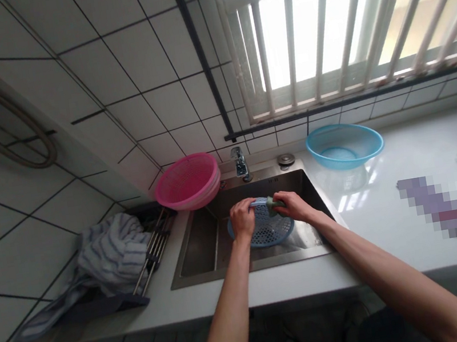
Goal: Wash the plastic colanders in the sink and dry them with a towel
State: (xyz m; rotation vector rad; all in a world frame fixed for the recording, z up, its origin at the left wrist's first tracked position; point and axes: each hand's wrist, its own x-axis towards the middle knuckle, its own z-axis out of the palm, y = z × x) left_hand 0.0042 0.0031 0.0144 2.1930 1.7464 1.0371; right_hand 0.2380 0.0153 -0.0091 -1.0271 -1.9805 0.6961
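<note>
My left hand (242, 219) is closed on the far rim of a blue perforated colander (266, 232) held over the steel sink (197, 245). My right hand (292, 205) is closed on a small green scrub pad (276, 204) pressed against the same rim, just right of the left hand. The colander sits tilted inside the basin, below both hands.
A pink colander (187, 181) stands on the counter left of the tap (240, 164). A blue basin (344, 144) sits right of the sink on the white counter (393, 226). A striped cloth (109, 253) lies over a dish rack at the left. Barred window behind.
</note>
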